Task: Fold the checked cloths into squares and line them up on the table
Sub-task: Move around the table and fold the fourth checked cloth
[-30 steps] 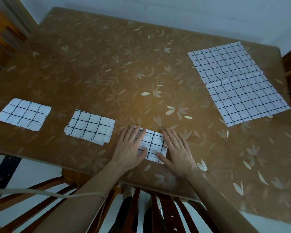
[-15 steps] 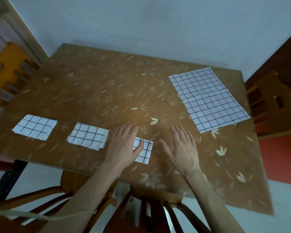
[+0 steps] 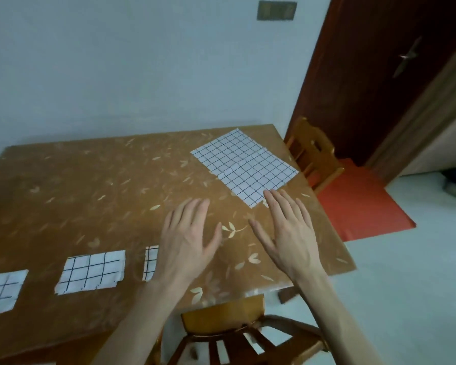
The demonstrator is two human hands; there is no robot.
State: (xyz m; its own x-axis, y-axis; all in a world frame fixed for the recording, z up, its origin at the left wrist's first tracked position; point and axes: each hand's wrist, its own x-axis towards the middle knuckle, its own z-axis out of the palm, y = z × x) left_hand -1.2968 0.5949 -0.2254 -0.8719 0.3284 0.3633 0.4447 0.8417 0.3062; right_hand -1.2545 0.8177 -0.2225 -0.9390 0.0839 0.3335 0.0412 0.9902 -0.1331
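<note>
Both hands, left hand (image 3: 187,241) and right hand (image 3: 287,233), hover spread and empty over the table (image 3: 90,185). The unfolded checked cloth (image 3: 244,165) lies just beyond the right fingertips; thin and limp, it looks best pinched at its near corners.

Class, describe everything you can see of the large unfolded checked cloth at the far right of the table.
The unfolded checked cloth is white with a thin dark grid, looks like light fabric, and lies flat and spread open at the table's far right corner, turned at an angle to the edges. A faint crease or seam crosses its middle; it may be two overlapping pieces. The right hand's fingertips reach its near corner; whether they touch it is unclear.
</note>
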